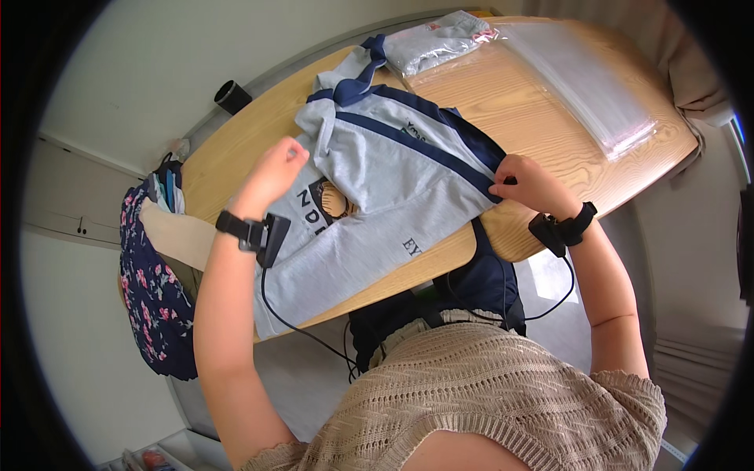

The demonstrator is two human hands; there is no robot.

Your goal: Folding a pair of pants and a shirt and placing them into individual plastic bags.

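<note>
A light grey sweatshirt (pixel 393 180) with navy bands, dark lettering and a cartoon print lies spread and partly rumpled across the wooden table. On its right, my right hand (pixel 536 185) is closed on the navy-edged end of the fabric, thumb and fingers pinched together. My left hand (pixel 271 174) is over the left side of the garment, fingers curled and pressed together near a rumpled grey fold. Whether any cloth is between those fingertips is hidden. Each wrist wears a black strapped device with a cable.
The wooden table (pixel 228 169) has a rounded edge. At the far side lies a bagged grey garment (pixel 436 47), with a stack of clear plastic bags (pixel 581 86) to the right. Floral navy cloth (pixel 153 290) hangs at the left. A black bin (pixel 232 96) stands behind.
</note>
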